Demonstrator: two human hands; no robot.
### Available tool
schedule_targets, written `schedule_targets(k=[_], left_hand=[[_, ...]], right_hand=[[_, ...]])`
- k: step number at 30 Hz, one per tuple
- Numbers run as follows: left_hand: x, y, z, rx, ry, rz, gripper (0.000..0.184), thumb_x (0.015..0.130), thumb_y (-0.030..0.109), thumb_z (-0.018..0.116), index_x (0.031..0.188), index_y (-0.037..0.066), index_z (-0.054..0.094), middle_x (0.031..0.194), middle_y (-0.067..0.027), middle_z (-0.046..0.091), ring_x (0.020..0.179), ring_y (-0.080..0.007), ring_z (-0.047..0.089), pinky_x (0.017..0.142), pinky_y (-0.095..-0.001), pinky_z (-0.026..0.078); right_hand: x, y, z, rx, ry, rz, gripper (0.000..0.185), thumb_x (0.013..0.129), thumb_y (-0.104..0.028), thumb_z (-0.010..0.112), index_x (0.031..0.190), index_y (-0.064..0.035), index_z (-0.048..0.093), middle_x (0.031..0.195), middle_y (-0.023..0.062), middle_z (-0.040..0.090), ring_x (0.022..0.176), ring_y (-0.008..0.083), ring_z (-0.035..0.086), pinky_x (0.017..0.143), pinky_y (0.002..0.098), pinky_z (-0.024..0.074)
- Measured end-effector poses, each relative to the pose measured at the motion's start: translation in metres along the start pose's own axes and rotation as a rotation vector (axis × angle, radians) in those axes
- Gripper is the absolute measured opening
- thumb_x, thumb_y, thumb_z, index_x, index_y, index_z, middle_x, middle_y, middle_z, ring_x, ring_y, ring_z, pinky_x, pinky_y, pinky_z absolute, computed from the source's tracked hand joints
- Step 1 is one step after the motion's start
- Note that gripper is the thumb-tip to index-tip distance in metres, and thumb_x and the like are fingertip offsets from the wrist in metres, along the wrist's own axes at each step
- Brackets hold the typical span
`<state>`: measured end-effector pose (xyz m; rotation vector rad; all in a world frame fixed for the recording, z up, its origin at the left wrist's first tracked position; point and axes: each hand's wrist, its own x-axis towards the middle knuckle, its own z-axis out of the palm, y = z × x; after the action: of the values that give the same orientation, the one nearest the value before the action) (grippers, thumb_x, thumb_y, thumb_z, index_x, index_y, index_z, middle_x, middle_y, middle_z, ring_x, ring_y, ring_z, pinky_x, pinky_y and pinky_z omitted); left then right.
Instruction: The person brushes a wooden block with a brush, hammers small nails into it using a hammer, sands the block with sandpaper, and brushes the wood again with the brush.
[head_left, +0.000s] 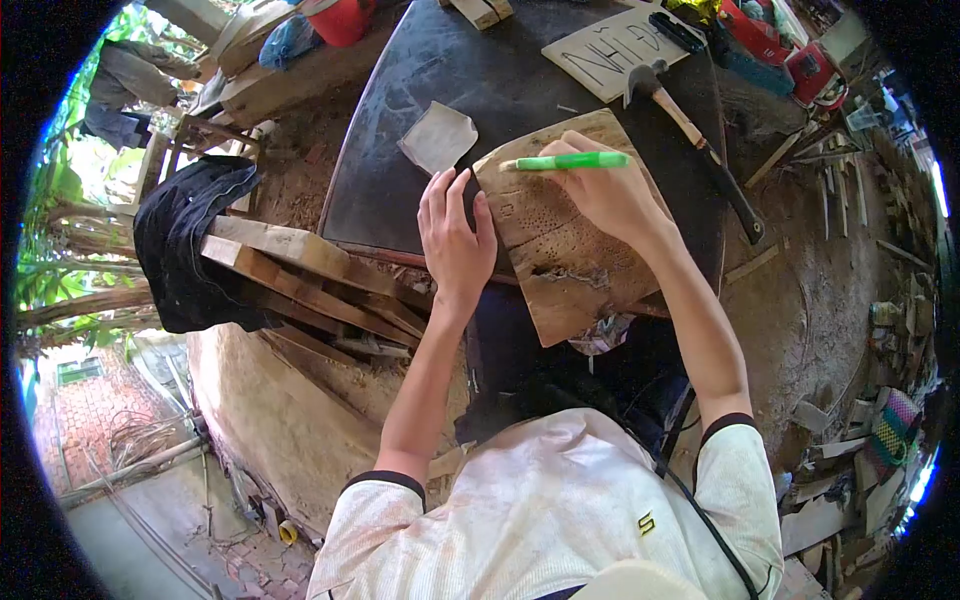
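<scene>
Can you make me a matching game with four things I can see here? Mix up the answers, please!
1. hammer
2. cloth
3. sign
4. right hand

A. has big black letters on it
B. pinches the green stick in its fingers
C. has a handle that is part wood, part black
D. hangs dark over the planks

Right pairs: 1-C, 2-D, 3-A, 4-B
</scene>
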<state>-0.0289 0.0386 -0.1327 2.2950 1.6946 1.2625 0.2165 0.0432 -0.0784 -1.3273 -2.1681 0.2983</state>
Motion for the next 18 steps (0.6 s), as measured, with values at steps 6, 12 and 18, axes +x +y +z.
schedule_targets(k=[6,12,18], left_hand=[[0.002,0.002,0.001,0.010,0.017,0.009,0.042,0.105,0.028,0.072,0.138,0.003,0.068,0.144,-0.0191,0.067,0.140,-0.0401,0.058,0.120,-0.0515,0.045],[0.001,0.000,0.005,0.016,-0.009,-0.002,0.050,0.103,0.036,0.075,0.139,0.003,0.067,0.146,-0.0188,0.063,0.144,-0.0397,0.055,0.121,-0.0524,0.044],[0.003,0.004,-0.001,0.031,0.013,0.018,0.052,0.098,0.033,0.082,0.138,0.003,0.067,0.145,-0.0191,0.065,0.142,-0.0404,0.057,0.120,-0.0519,0.046]], right_hand=[[-0.077,-0.045,-0.048,-0.093,-0.207,-0.068,0.019,0.096,-0.010,0.074,0.113,-0.0083,0.066,0.099,0.0085,0.067,0.092,0.0305,0.074,0.077,0.0427,0.0615],[-0.098,-0.054,-0.091,0.209,-0.403,0.098,0.017,0.098,-0.017,0.077,0.108,-0.0080,0.069,0.098,0.0129,0.070,0.092,0.0357,0.074,0.078,0.0452,0.0589],[0.009,0.019,-0.035,0.067,-0.081,0.216,0.026,0.092,-0.026,0.079,0.091,-0.0012,0.071,0.089,0.0222,0.075,0.081,0.0437,0.076,0.074,0.0541,0.0589]])
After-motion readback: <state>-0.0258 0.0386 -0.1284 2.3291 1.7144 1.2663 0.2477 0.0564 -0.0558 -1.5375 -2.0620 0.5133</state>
